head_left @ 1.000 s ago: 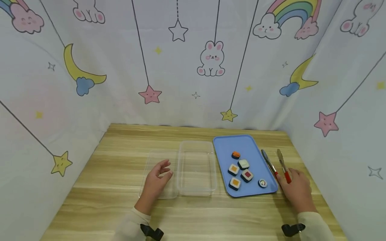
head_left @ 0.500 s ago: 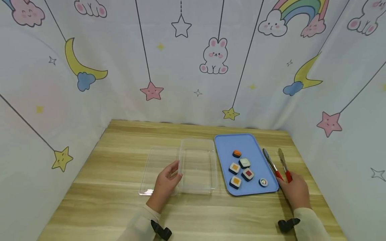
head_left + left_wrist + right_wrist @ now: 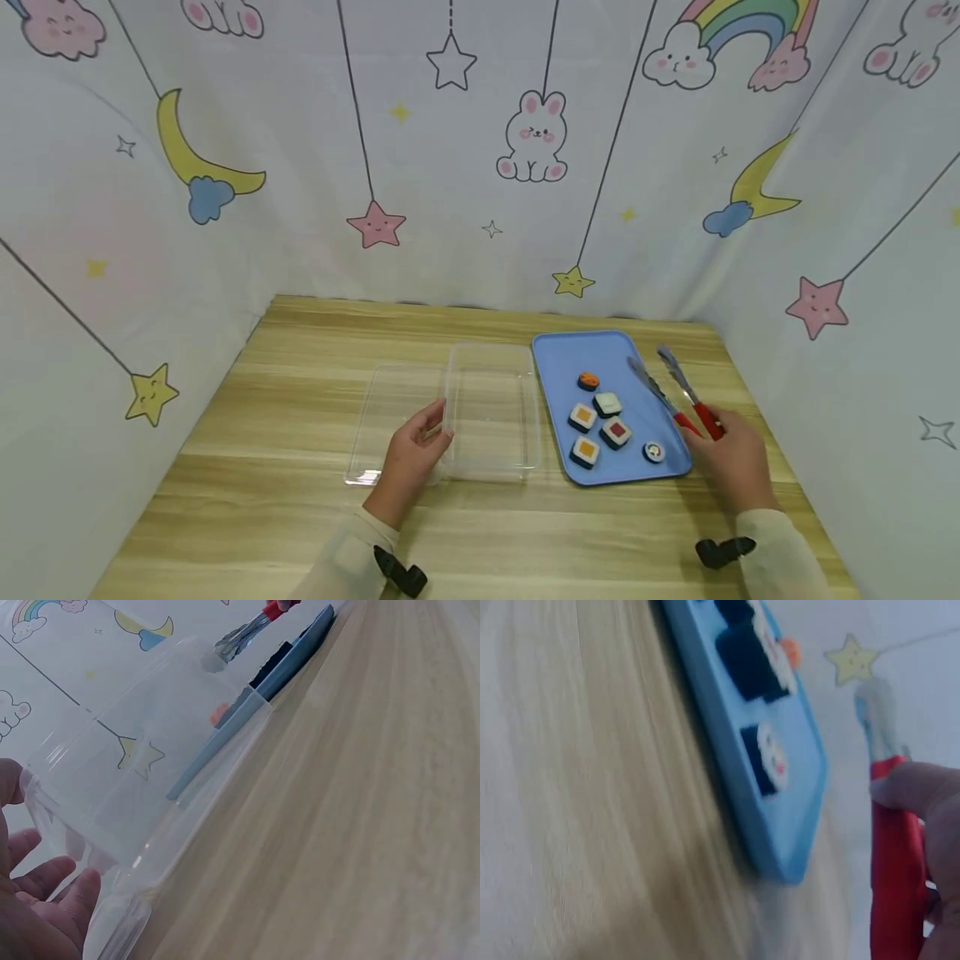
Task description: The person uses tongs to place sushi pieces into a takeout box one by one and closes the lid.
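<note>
My left hand (image 3: 416,450) holds the left side of a clear plastic container (image 3: 492,475). In the left wrist view, the thumb is at its rim and the fingers lie along the outer wall. My right hand (image 3: 735,458) grips metal tongs (image 3: 703,410) by their red handles. The tong tips are spread apart, with one arm over the right edge of a blue tray (image 3: 570,354); nothing is between them. Several sushi pieces sit on the tray, among them an orange-topped one (image 3: 588,381), a red-centred one (image 3: 616,432) and a small round roll (image 3: 654,452).
A flat clear lid (image 3: 375,433) lies left of the container, partly behind my left forearm. The wooden table (image 3: 300,375) ends at a printed white curtain (image 3: 450,167), which also hangs at both sides.
My left hand has moved right from above the lid to the container's side. My right hand has raised the tongs and swung their tips left, partly over the tray.
</note>
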Demonstrator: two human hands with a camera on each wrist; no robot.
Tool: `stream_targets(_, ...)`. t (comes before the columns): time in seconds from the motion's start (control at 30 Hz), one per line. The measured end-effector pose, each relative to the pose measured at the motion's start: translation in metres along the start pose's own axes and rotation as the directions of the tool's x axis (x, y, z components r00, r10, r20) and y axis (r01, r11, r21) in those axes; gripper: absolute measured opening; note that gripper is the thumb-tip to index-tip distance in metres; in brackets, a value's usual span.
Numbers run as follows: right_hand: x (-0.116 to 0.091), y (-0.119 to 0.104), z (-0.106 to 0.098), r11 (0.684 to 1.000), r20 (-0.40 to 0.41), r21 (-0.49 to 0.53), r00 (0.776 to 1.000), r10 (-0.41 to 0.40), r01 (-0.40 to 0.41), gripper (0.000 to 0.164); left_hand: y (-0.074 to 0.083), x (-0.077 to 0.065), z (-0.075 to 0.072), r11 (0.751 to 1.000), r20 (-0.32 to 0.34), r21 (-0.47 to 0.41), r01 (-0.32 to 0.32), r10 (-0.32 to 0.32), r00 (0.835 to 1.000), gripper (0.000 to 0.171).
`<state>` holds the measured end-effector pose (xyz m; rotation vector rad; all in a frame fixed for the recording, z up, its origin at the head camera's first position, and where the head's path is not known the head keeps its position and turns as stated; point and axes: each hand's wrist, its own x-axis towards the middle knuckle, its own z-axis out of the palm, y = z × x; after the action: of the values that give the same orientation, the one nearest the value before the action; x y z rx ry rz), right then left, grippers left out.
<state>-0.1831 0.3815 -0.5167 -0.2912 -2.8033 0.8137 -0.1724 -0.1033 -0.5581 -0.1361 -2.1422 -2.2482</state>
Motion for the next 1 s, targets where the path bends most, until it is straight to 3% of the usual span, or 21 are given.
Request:
stream_targets(0.13, 0.005, -0.023, 0.002, 0.977, 0.045, -0.056, 0.978, -0.202, 0.205, 0.056, 0.001, -0.001, -0.002, 1.000, 0.001, 0.000, 0.019, -0.019, 1.000, 0.056)
stream_targets(0.23, 0.010, -0.036, 0.006, 0.958, 0.099, -0.079, 0.959, -0.267, 0.275, 0.052, 0.002, -0.002, -0.002, 0.999, -0.005, 0.008, 0.037, -0.037, 0.999, 0.056)
stream_targets(0.4, 0.016, -0.044, 0.009, 0.950, 0.176, -0.106, 0.946, -0.273, 0.294, 0.050, 0.001, -0.002, -0.001, 0.999, -0.012, 0.025, 0.036, -0.036, 0.999, 0.055)
stream_targets(0.67, 0.024, -0.054, -0.003, 0.947, 0.249, -0.153, 0.939, -0.238, 0.281, 0.045, -0.001, -0.001, 0.001, 1.000, -0.024, 0.022, 0.016, -0.016, 1.000, 0.053)
stream_targets(1.0, 0.024, -0.061, -0.010, 0.947, 0.247, -0.136, 0.936, -0.251, 0.290, 0.037, -0.002, -0.001, 0.002, 1.000, -0.027, 0.025, 0.013, -0.012, 1.000, 0.053)
